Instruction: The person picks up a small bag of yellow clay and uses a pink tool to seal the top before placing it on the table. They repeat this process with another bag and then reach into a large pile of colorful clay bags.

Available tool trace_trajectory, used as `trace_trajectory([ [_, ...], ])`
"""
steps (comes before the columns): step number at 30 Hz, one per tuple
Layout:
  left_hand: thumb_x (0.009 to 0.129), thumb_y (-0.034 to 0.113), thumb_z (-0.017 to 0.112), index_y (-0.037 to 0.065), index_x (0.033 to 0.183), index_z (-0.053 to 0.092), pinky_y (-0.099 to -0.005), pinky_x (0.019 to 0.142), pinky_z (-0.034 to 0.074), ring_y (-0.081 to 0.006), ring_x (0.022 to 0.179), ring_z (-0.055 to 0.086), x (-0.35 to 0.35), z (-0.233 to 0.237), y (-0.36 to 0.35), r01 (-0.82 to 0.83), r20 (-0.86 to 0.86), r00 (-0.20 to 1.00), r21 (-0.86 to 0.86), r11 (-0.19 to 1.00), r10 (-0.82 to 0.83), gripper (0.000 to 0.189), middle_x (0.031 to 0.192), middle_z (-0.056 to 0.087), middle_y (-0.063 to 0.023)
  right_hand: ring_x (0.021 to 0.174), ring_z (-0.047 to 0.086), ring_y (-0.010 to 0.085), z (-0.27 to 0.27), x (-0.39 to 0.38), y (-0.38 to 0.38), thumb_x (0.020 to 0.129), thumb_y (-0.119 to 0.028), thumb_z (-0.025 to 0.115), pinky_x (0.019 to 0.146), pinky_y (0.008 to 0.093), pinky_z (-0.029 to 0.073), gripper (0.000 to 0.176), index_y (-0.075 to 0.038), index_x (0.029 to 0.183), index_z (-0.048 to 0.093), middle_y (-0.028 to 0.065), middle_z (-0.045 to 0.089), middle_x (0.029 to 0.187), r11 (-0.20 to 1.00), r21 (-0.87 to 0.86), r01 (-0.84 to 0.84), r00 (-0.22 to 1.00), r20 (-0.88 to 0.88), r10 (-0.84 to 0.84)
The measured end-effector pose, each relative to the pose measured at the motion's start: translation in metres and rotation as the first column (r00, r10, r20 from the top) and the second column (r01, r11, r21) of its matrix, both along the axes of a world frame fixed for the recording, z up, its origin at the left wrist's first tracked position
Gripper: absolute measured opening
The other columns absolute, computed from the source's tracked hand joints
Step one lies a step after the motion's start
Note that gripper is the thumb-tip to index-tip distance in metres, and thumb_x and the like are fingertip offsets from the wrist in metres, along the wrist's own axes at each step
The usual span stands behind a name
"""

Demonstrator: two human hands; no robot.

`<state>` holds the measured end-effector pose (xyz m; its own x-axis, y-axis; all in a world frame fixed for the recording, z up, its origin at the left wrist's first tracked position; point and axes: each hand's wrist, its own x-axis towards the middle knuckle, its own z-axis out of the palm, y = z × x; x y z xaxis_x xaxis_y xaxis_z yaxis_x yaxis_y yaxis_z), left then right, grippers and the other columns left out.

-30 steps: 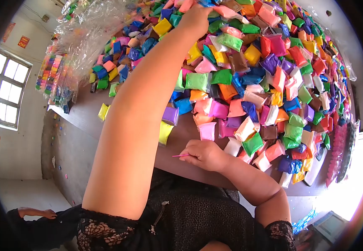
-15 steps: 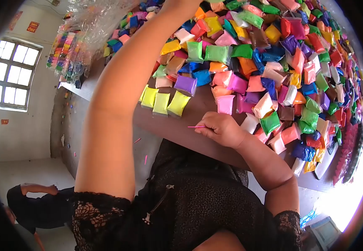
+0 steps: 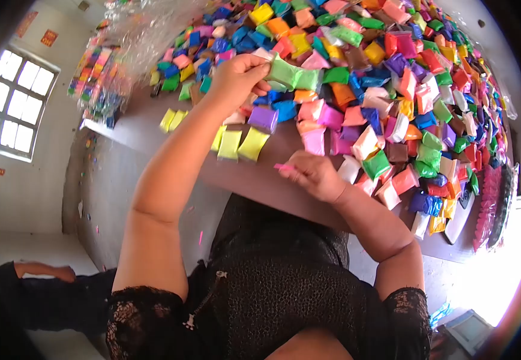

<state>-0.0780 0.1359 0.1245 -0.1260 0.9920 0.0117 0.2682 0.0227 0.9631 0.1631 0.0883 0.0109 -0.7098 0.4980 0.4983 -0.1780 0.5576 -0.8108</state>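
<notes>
Judging remotely, I expect the light green packet (image 3: 283, 72) beyond the purple packet (image 3: 263, 119) to be light, soft and slick, best edge-held, as my left hand (image 3: 239, 79) pinches it, my right hand (image 3: 315, 174) gripping a pink sliver (image 3: 282, 167).

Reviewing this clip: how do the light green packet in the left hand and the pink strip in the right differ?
Shape: the light green packet is plump; the pink strip is thin.
Size: the packet is clearly bigger than the strip.
Hold: the left hand pinches the packet; the strip juts from the right hand.
Both are held near fingertips.
</notes>
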Motion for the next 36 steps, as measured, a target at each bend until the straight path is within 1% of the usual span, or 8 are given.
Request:
trace_trajectory([
  [3,0.095,0.015,0.063,0.0,0.106,0.066,-0.0273,0.071,0.055,-0.0135,0.08,0.068,0.006,0.001,-0.071,-0.16,-0.27,0.941,0.177,0.971,0.204,0.019,0.092,0.069,-0.0066,0.073,0.06,0.0286,0.006,0.005,-0.004,0.094,-0.014,0.064,0.065,0.0345,0.048,0.014,-0.001,0.095,0.066,0.0131,0.062,0.084,0.972,-0.015,0.236,0.97,-0.065,-0.236],
  [5,0.091,0.01,0.066,0.0,0.101,0.067,-0.0315,0.077,0.056,-0.0189,0.09,0.068,0.007,-0.04,-0.111,0.116,-0.569,0.776,0.552,0.826,0.271,0.015,0.1,0.068,-0.0077,0.074,0.061,0.0266,0.004,0.007,-0.003,0.096,-0.017,0.061,0.066,0.0325,0.048,0.017,-0.001,0.096,0.066,0.0112,0.062,0.084,0.934,-0.139,0.329,0.942,-0.024,-0.335],
  [7,0.084,0.006,0.067,0.003,0.099,0.068,-0.0368,0.083,0.055,-0.0258,0.099,0.065,0.032,-0.068,-0.147,0.318,-0.759,0.614,0.488,0.813,0.216,0.015,0.109,0.066,-0.0087,0.074,0.061,0.0245,-0.002,0.0,-0.003,0.097,-0.018,0.059,0.067,0.0316,0.047,0.019,-0.001,0.095,0.067,0.0102,0.062,0.083,0.906,-0.222,0.361,0.925,-0.04,-0.378],
  [15,0.081,0.005,0.064,0.004,0.101,0.068,-0.0398,0.095,0.05,-0.0289,0.108,0.061,0.041,-0.122,-0.172,0.312,-0.793,0.545,0.493,0.812,0.272,0.02,0.117,0.063,-0.0093,0.069,0.058,0.0268,-0.006,-0.009,-0.002,0.094,-0.015,0.064,0.063,0.0347,0.046,0.015,0.0,0.09,0.066,0.0126,0.058,0.077,0.884,0.067,0.463,0.883,0.052,-0.466],
  [21,0.079,0.0,0.062,0.004,0.102,0.067,-0.0399,0.092,0.051,-0.0302,0.105,0.061,0.038,-0.13,-0.173,0.258,-0.698,0.682,0.511,0.82,0.22,0.024,0.117,0.061,-0.0086,0.072,0.062,0.0319,0.009,-0.012,-0.01,0.092,-0.023,0.067,0.064,0.0375,0.049,0.023,-0.001,0.101,0.067,0.0157,0.062,0.08,0.833,0.316,0.453,0.85,0.129,-0.511],
  [24,0.076,-0.003,0.062,0.006,0.1,0.066,-0.0399,0.088,0.051,-0.0309,0.102,0.06,0.037,-0.123,-0.164,0.292,-0.71,0.686,0.468,0.834,0.158,0.026,0.113,0.061,-0.0082,0.077,0.067,0.0332,0.025,-0.021,-0.019,0.088,-0.042,0.067,0.069,0.0403,0.052,0.046,-0.002,0.111,0.066,0.0167,0.067,0.08,0.852,0.169,0.496,0.627,0.609,-0.486],
  [33,0.074,-0.003,0.062,0.007,0.1,0.06,-0.0413,0.092,0.049,-0.0339,0.105,0.057,0.036,-0.125,-0.159,0.175,-0.599,0.766,0.543,0.821,0.233,0.028,0.113,0.057,-0.0118,0.083,0.07,0.029,0.031,-0.032,-0.023,0.081,-0.039,0.075,0.074,0.0391,0.053,0.043,-0.004,0.105,0.07,0.0158,0.071,0.088,0.867,0.115,0.485,0.628,0.645,-0.436],
  [36,0.076,0.002,0.064,0.007,0.106,0.056,-0.0399,0.095,0.047,-0.032,0.107,0.056,0.034,-0.123,-0.159,0.229,-0.618,0.767,0.514,0.826,0.172,0.032,0.115,0.054,-0.0122,0.079,0.066,0.0155,0.04,-0.02,-0.004,0.082,-0.032,0.077,0.07,0.0311,0.052,0.043,0.001,0.108,0.067,0.0109,0.071,0.088,0.854,-0.029,0.519,0.721,0.551,-0.42],
])
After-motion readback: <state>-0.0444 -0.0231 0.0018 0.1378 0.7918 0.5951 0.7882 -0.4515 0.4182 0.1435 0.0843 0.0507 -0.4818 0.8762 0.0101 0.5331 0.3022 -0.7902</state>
